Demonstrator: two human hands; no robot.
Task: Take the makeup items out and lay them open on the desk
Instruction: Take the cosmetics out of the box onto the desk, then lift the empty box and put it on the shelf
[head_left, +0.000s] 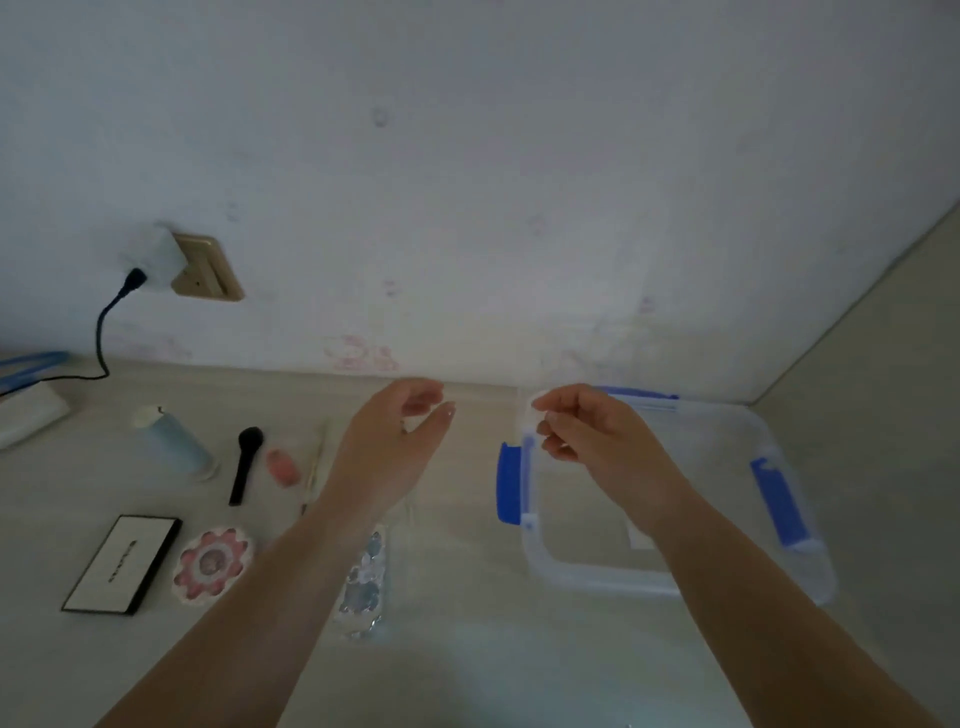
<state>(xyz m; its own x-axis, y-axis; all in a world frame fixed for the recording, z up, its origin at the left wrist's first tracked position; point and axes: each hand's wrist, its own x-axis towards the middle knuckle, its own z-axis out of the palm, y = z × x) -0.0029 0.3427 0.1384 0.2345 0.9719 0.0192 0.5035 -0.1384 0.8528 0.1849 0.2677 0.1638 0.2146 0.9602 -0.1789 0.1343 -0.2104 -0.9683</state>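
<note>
Head view, clear box (675, 577) under right grip (597, 431), makeup brush (245, 464) left

Desk (457, 649) holds makeup items (210, 564) (left) and container (571, 577)

Left of clear blue-latched box (675, 571): blue bottle (174, 441) lying, black brush (244, 465), pink tube (283, 467), black-edged palette (122, 564), flower compact (213, 564).

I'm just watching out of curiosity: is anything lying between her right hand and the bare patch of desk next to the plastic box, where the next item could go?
Nothing visible does. The right hand hovers at the clear box's left rim, pinching something small and whitish; the desk just left of it shows bare.
</note>
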